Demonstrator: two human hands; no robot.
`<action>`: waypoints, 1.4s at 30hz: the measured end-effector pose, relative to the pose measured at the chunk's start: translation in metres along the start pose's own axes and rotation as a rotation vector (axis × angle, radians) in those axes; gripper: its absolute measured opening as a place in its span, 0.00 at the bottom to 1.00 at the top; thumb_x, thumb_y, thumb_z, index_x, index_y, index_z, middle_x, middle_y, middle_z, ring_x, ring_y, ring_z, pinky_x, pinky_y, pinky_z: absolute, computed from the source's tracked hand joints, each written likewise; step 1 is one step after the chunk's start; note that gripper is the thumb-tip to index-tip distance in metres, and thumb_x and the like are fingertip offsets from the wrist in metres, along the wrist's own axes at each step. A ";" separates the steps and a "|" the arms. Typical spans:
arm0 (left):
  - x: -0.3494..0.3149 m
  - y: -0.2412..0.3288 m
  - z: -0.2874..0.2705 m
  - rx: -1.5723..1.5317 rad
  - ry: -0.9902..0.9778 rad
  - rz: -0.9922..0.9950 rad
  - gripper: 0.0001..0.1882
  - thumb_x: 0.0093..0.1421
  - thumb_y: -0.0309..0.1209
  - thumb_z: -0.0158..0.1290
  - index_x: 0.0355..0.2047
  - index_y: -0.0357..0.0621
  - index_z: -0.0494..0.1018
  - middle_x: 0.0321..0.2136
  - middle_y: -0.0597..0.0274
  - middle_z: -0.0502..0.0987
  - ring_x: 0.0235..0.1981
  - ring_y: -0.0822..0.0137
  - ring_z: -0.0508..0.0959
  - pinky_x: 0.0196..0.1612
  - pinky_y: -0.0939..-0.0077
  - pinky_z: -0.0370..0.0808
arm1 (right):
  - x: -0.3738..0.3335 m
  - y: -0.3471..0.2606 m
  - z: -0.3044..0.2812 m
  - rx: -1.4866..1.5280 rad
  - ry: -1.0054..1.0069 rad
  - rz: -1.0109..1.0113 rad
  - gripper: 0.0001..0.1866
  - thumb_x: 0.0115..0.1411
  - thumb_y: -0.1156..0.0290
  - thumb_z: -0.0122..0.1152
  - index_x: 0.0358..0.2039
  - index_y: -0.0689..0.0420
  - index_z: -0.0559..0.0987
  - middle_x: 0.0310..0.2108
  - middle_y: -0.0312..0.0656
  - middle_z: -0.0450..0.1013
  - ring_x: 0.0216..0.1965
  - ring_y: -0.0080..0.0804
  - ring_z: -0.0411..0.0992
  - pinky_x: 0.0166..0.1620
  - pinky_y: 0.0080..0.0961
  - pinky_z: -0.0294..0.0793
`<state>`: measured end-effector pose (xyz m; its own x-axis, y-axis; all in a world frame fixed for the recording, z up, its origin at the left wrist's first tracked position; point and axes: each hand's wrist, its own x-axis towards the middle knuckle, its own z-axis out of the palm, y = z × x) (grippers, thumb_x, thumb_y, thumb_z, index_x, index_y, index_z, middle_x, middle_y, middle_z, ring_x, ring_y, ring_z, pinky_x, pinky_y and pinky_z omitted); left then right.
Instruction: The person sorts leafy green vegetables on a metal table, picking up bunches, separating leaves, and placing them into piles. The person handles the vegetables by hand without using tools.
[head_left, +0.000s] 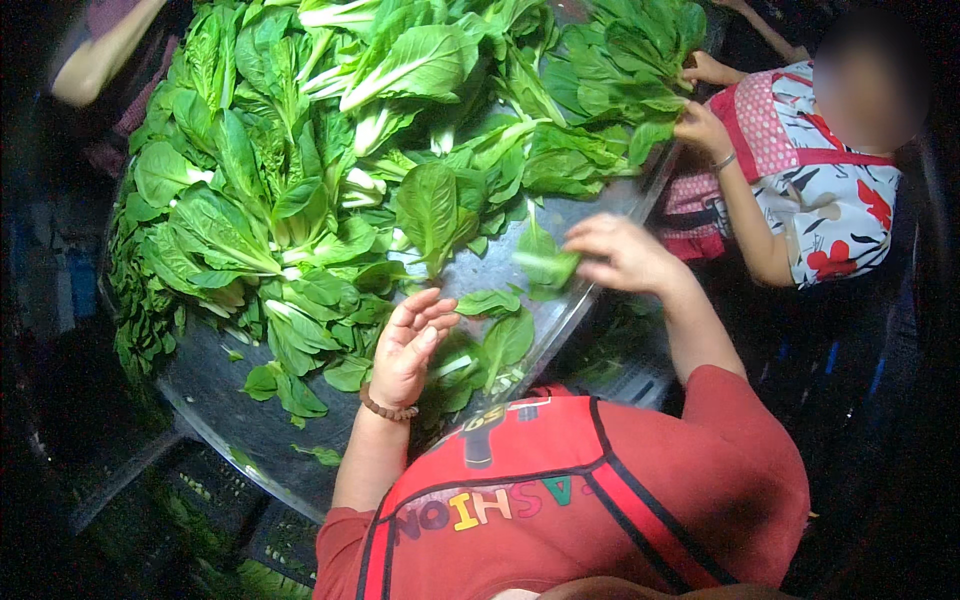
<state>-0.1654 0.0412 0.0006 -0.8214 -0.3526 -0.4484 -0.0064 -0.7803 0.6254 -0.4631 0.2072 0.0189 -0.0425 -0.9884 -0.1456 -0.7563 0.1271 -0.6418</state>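
Observation:
My left hand (408,345), with a beaded bracelet at the wrist, is raised over the table's near side. Its fingers are loosely curved and apart, and I see nothing in them. Just beyond its fingertips stands a small head of leafy greens (430,215) with pale stalks. My right hand (622,255) is over the table's right edge, slightly blurred, fingers apart. By its fingertips is a loose green leaf (545,262) with a smeared pale stem; it does not appear gripped. More detached leaves (508,340) lie between my hands.
A large heap of leafy greens (270,210) covers much of the grey metal table (215,375). At the right, another person's hands (705,125) hold a bunch of greens (630,70). Another person's arm (100,60) shows at far left. Dark crates (285,540) stand below the near edge.

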 end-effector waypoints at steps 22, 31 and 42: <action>-0.034 -0.011 0.002 0.118 -0.029 -0.022 0.26 0.55 0.33 0.52 0.52 0.40 0.59 0.47 0.53 0.69 0.46 0.65 0.71 0.50 0.72 0.66 | 0.011 0.189 -0.041 -0.673 0.790 0.519 0.16 0.49 0.66 0.59 0.39 0.56 0.72 0.35 0.45 0.71 0.38 0.44 0.70 0.41 0.37 0.70; -0.044 -0.011 -0.017 0.087 0.012 -0.017 0.25 0.56 0.34 0.51 0.52 0.40 0.59 0.47 0.54 0.68 0.45 0.65 0.71 0.49 0.72 0.66 | 0.022 0.191 -0.041 -0.549 0.971 0.737 0.19 0.46 0.58 0.62 0.35 0.57 0.75 0.33 0.47 0.73 0.36 0.44 0.72 0.39 0.37 0.70; -0.037 -0.016 -0.003 0.108 0.033 -0.011 0.24 0.56 0.31 0.50 0.52 0.41 0.59 0.47 0.55 0.69 0.45 0.66 0.72 0.49 0.73 0.66 | 0.004 0.182 -0.009 -0.267 0.893 0.978 0.31 0.43 0.49 0.64 0.40 0.62 0.71 0.38 0.54 0.71 0.41 0.49 0.68 0.44 0.37 0.67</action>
<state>-0.1329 0.0658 0.0052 -0.8017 -0.3628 -0.4750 -0.0780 -0.7244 0.6850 -0.6067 0.2253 -0.0921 -0.9617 -0.2317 0.1462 -0.2707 0.8853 -0.3780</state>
